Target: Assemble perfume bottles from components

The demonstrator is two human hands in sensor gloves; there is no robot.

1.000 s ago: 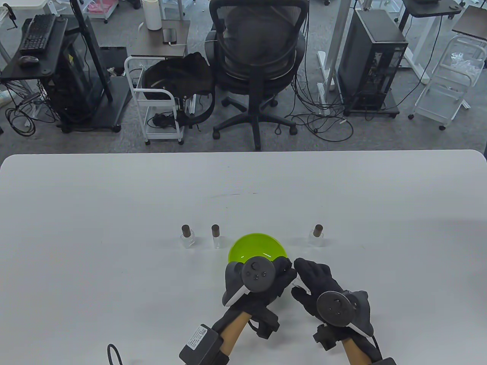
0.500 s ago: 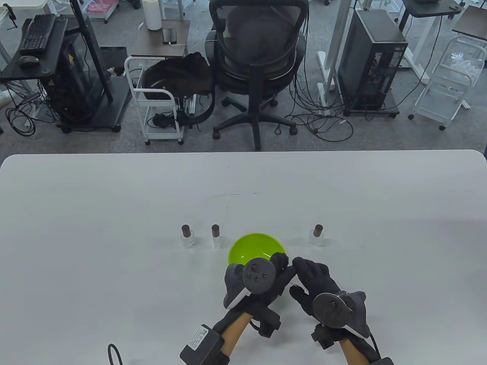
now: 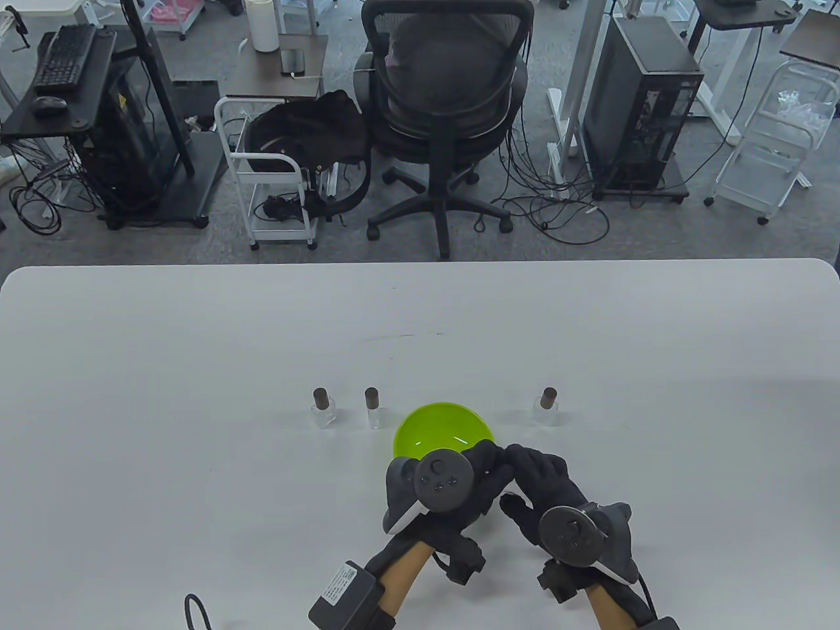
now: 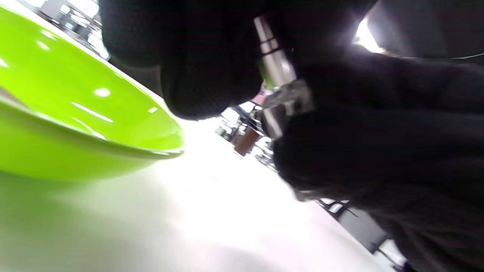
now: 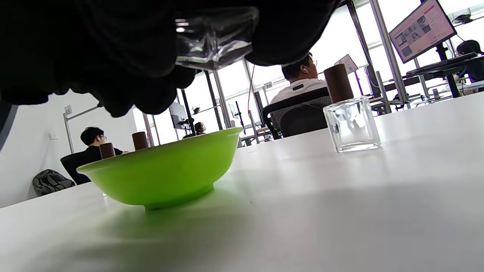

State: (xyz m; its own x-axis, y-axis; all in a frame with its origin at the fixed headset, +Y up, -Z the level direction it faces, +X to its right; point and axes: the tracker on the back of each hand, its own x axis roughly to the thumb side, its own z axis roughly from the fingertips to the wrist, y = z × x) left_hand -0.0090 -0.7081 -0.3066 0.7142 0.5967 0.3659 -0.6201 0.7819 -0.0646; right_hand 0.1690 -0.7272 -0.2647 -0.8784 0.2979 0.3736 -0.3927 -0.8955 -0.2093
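Fitting the silver spray nozzle (image 4: pixel 273 56) into the small clear glass bottle (image 5: pixel 213 37), pinched between your left hand (image 3: pixel 459 482) and right hand (image 3: pixel 545 492) near the table's (image 3: pixel 197 341) front edge, you likely next seat it squarely.

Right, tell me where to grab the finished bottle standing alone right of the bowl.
Pinch the clear square glass body of the lone bottle across two flat faces, coming from above or its near side. The brown cap is narrow and round; the wider body probably gives steadier purchase.

Both gloved hands meet fingertip to fingertip near the desk's (image 3: pixel 197 341) near edge: left hand (image 3: pixel 453 489) curled, right hand (image 3: pixel 545 492) curled in a pinching grip, forearms angled inward.
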